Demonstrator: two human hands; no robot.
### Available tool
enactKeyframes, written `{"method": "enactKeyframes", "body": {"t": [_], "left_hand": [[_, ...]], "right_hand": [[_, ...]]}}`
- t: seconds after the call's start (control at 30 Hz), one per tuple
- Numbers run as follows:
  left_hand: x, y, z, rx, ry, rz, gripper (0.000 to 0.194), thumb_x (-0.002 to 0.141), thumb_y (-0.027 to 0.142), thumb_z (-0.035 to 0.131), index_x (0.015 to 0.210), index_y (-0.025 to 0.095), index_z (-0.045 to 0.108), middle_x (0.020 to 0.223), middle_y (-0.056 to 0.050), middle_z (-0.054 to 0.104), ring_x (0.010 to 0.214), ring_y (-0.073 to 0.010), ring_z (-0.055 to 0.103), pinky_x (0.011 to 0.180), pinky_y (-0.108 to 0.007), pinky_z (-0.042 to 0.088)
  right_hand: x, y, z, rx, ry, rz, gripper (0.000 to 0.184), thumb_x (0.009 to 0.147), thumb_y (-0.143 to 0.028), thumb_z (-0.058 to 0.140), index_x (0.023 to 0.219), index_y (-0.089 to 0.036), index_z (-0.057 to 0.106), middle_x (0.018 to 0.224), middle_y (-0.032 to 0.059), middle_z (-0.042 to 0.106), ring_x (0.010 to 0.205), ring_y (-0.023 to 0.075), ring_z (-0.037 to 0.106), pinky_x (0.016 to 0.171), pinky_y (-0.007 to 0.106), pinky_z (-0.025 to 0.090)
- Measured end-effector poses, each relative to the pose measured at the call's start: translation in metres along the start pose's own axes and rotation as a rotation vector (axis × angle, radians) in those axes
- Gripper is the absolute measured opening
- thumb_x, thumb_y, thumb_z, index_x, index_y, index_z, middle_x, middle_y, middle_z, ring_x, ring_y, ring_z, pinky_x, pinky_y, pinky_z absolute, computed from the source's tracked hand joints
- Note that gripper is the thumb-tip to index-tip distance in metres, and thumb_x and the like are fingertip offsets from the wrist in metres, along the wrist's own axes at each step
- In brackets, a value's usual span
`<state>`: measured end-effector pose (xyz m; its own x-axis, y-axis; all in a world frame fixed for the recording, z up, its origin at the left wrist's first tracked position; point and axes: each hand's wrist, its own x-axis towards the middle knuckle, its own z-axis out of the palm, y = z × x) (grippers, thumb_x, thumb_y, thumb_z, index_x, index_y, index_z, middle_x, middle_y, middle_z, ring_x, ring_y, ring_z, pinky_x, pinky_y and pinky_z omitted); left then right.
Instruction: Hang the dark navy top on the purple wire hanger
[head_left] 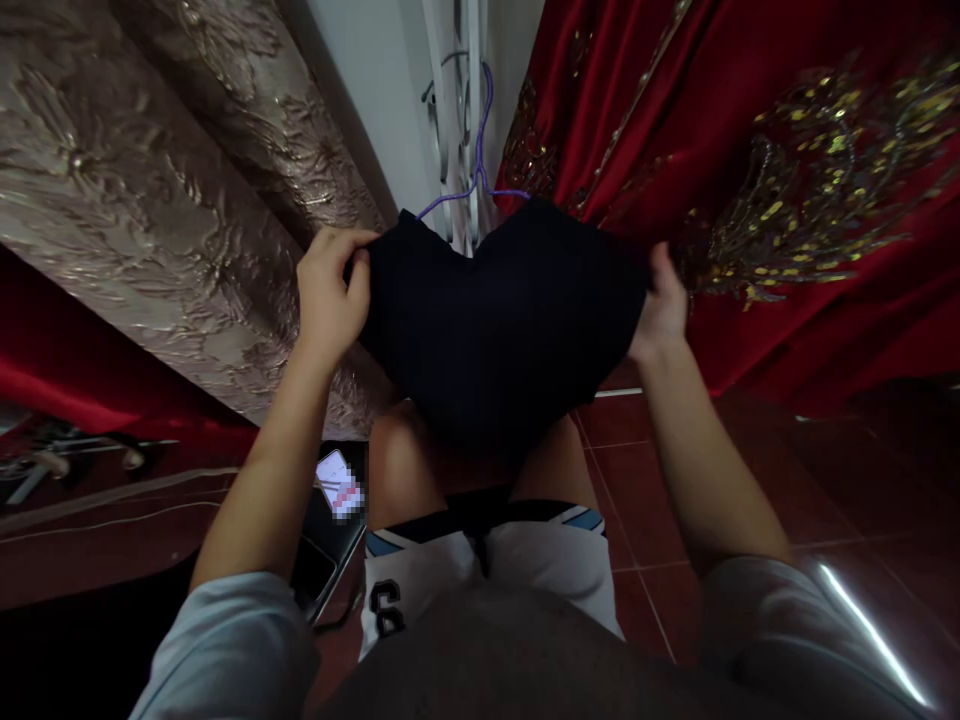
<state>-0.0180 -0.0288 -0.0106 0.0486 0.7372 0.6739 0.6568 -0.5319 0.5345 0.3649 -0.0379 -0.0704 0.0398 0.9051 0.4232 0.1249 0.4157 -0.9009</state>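
A dark navy garment [495, 320], with a dip at the middle of its top edge, hangs on a purple wire hanger [480, 180] in front of me. My left hand [334, 285] is closed on the garment's left edge, thumb and fingers pinching the cloth near the shoulder. At the opposite edge, my right hand [664, 305] holds the cloth with its thumb raised and its fingers partly hidden behind the fabric. Between the two hands the garment is spread wide, and its lower part hangs above my knees.
White metal bars [465, 110] stand behind the hanger. A beige embossed curtain [187, 190] fills the left, and red fabric with gold sequins [810, 190] the right. A lit phone [337, 480] lies on a dark surface by my left knee. Red floor tiles [645, 510] show below.
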Motion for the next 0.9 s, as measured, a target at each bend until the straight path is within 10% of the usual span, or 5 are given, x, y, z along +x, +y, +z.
{"method": "enactKeyframes", "body": {"t": [0.2,0.47,0.63,0.73,0.9], "left_hand": [[-0.003,0.007,0.014,0.031,0.065,0.074,0.026,0.095,0.031,0.058,0.119,0.031,0.067,0.129,-0.007,0.062,0.133,-0.0315,0.05,0.116,-0.049,0.037],[-0.027,0.057,0.027,-0.21,-0.098,0.009,0.038,0.1,0.05,0.05,0.13,0.029,0.059,0.12,-0.009,0.065,0.12,-0.0288,0.06,0.099,-0.042,0.05],[-0.058,0.083,0.033,-0.491,-0.284,-0.258,0.03,0.088,0.035,0.062,0.117,0.026,0.062,0.104,-0.005,0.067,0.095,-0.0235,0.066,0.08,-0.035,0.054],[-0.081,0.084,0.019,-0.506,-0.429,-0.324,0.029,0.073,0.019,0.062,0.101,0.025,0.063,0.097,-0.003,0.066,0.094,-0.0238,0.064,0.08,-0.035,0.052],[-0.113,0.075,-0.04,-0.24,-0.647,-0.298,0.024,0.076,0.015,0.05,0.093,0.028,0.062,0.089,-0.001,0.067,0.085,-0.0233,0.063,0.079,-0.037,0.049]], "right_hand": [[-0.001,-0.03,-0.002,0.144,0.072,0.102,0.04,0.081,-0.061,0.074,0.096,-0.024,0.075,0.102,0.0072,0.077,0.11,0.0287,0.072,0.085,0.044,0.062],[-0.061,-0.036,0.048,0.043,0.275,-0.03,0.038,0.093,-0.061,0.06,0.113,-0.031,0.071,0.111,0.0058,0.072,0.106,0.0258,0.07,0.088,0.044,0.059],[-0.124,-0.049,0.095,-0.006,-0.4,-0.26,0.042,0.094,-0.063,0.057,0.106,-0.025,0.072,0.1,0.0065,0.067,0.095,0.0239,0.064,0.086,0.041,0.054],[-0.122,-0.038,0.099,0.055,-0.513,-0.229,0.042,0.096,-0.064,0.053,0.109,-0.03,0.073,0.097,0.0059,0.066,0.092,0.0247,0.062,0.086,0.045,0.052],[-0.085,-0.001,0.075,-0.187,-0.145,-0.243,0.032,0.084,-0.047,0.076,0.114,-0.037,0.071,0.111,0.0056,0.066,0.108,0.0303,0.061,0.095,0.05,0.05]]}}
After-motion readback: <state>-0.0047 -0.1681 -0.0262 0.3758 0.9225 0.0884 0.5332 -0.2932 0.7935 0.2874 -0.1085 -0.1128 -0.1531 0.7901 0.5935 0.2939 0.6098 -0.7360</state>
